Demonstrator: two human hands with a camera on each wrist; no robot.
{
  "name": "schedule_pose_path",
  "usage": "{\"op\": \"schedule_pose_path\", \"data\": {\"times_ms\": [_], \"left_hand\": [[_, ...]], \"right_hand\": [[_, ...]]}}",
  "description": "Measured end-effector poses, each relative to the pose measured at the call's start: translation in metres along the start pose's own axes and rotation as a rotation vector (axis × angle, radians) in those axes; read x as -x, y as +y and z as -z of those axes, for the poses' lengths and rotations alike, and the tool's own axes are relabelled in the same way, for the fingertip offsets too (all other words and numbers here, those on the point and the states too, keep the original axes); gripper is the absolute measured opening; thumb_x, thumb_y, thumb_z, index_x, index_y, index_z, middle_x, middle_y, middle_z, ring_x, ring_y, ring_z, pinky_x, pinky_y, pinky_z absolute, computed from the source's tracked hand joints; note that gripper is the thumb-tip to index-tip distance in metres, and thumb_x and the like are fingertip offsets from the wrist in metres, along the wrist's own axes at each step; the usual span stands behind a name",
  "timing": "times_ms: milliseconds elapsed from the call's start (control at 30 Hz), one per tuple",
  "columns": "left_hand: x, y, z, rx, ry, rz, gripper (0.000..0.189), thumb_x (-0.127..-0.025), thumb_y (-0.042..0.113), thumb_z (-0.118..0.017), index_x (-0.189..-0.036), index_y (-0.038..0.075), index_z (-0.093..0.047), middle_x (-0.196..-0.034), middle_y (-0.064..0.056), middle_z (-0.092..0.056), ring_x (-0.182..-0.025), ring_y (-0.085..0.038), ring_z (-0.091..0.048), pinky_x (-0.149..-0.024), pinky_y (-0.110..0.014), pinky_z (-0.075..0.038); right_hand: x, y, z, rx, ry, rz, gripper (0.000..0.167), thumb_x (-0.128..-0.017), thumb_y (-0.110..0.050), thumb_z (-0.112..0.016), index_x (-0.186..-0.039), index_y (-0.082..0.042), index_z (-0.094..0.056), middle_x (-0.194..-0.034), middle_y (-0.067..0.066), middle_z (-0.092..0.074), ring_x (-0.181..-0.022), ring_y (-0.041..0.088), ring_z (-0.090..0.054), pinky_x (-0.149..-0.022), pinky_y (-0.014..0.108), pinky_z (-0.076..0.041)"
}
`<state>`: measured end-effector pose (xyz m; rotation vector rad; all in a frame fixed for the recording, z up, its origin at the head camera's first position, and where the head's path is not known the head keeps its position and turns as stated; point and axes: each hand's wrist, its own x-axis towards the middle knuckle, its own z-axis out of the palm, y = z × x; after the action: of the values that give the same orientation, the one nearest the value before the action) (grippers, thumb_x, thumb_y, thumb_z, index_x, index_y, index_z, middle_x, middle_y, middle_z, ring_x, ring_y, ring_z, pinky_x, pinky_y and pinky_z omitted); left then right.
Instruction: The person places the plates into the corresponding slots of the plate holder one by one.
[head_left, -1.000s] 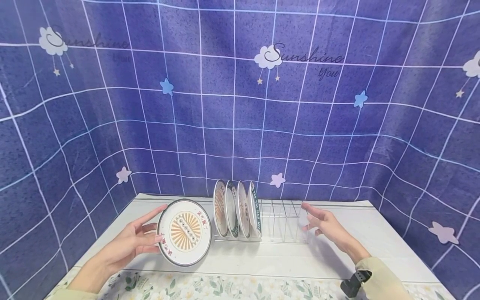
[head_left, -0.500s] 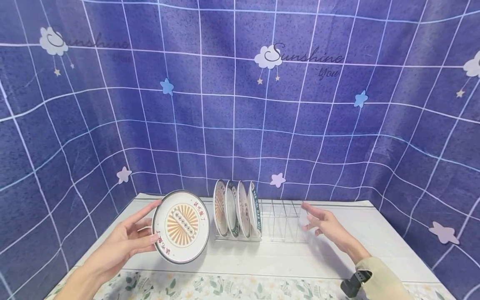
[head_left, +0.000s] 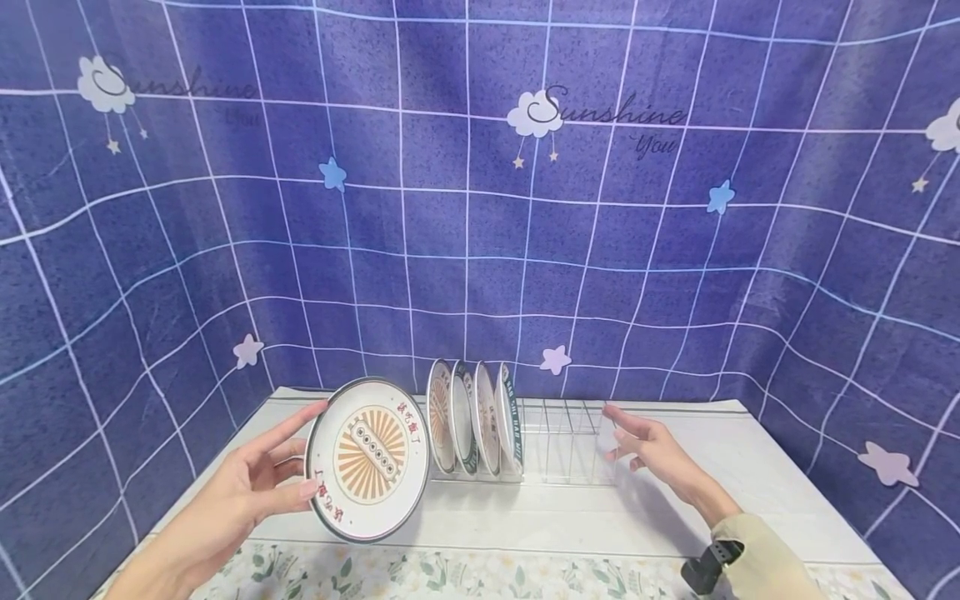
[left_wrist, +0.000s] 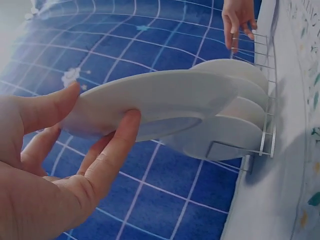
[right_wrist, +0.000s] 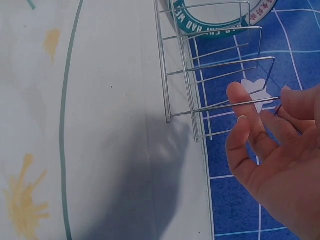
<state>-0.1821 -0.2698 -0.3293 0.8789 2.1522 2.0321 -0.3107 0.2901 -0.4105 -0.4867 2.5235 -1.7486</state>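
Observation:
A round white plate [head_left: 367, 458] with a dark rim, orange sunburst and red characters is held up at the left. My left hand [head_left: 232, 492] grips its left edge, thumb on the front and fingers behind; the left wrist view shows fingertips against the plate's pale underside [left_wrist: 150, 95]. Beside it, a wire dish rack [right_wrist: 230, 64] holds several upright plates [head_left: 510, 425] in its left half. At the rack's right end, my right hand [head_left: 660, 458] pinches the end wire between thumb and fingers, as the right wrist view shows.
The rack stands on a white tabletop [head_left: 570, 521] near its back edge. A floral cloth [head_left: 465, 575] runs along the front. Behind and at both sides hangs a blue gridded curtain [head_left: 465, 208]. The rack's right-hand slots hold no plates.
The plate in my left hand rose and went slightly left, then came back right, nearer the rack, and now looks larger. My right hand stays at the rack's end.

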Motion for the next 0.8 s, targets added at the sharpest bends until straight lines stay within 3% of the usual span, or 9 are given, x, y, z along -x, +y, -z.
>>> {"op": "schedule_pose_path", "data": {"times_ms": [167,333,533,800], "left_hand": [[0.007,0.01,-0.002,-0.008,0.007,0.039,0.083,-0.102,-0.012,-0.055,-0.17,0.023,-0.022,-0.132,-0.011,-0.067,-0.112,-0.023,-0.067,-0.092,-0.041,-0.06],[0.007,0.015,-0.009,0.022,-0.024,0.011,0.083,-0.102,-0.013,-0.052,-0.17,0.023,-0.019,-0.138,-0.014,-0.064,-0.117,-0.023,-0.065,-0.093,-0.042,-0.06],[-0.001,0.022,-0.026,0.06,-0.016,-0.01,0.085,-0.102,-0.012,-0.053,-0.171,0.024,-0.018,-0.142,-0.013,-0.062,-0.125,-0.024,-0.062,-0.094,-0.041,-0.058],[-0.02,0.024,-0.051,0.094,-0.046,-0.067,0.085,-0.099,-0.013,-0.058,-0.17,0.02,-0.023,-0.142,-0.017,-0.061,-0.122,-0.025,-0.064,-0.094,-0.042,-0.059]], "right_hand": [[0.0,0.0,0.0,0.002,-0.003,0.002,0.056,-0.112,-0.017,-0.051,-0.163,-0.001,-0.034,-0.166,0.021,-0.032,-0.098,0.033,-0.074,-0.071,0.034,-0.058],[0.0,0.0,0.0,0.009,0.004,0.004,0.057,-0.112,-0.018,-0.052,-0.162,0.0,-0.033,-0.166,0.021,-0.033,-0.098,0.032,-0.074,-0.069,0.031,-0.057],[0.0,-0.001,0.001,0.008,0.003,0.001,0.057,-0.112,-0.018,-0.052,-0.163,-0.001,-0.033,-0.166,0.02,-0.033,-0.098,0.032,-0.074,-0.071,0.033,-0.058],[0.001,-0.001,-0.001,-0.005,0.0,0.008,0.056,-0.111,-0.018,-0.052,-0.162,-0.001,-0.034,-0.166,0.02,-0.033,-0.098,0.032,-0.074,-0.072,0.036,-0.059]]}}
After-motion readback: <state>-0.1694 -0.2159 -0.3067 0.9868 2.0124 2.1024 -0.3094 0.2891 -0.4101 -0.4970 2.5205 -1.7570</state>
